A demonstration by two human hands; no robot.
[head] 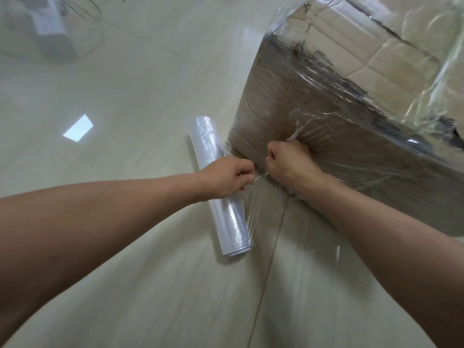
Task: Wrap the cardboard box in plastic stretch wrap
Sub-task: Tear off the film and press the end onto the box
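Observation:
A large cardboard box stands on the floor at the right, its side and top covered in shiny stretch wrap. A roll of stretch wrap lies on the floor beside the box's near corner. A strip of film runs taut between my two hands. My left hand is above the roll and pinches one end of the film. My right hand is fisted against the box's lower side and grips the bunched film there.
Glossy pale floor tiles surround the box, with a grout line running toward me. A blurred white object sits at the far upper left. A bright window reflection shows on the floor.

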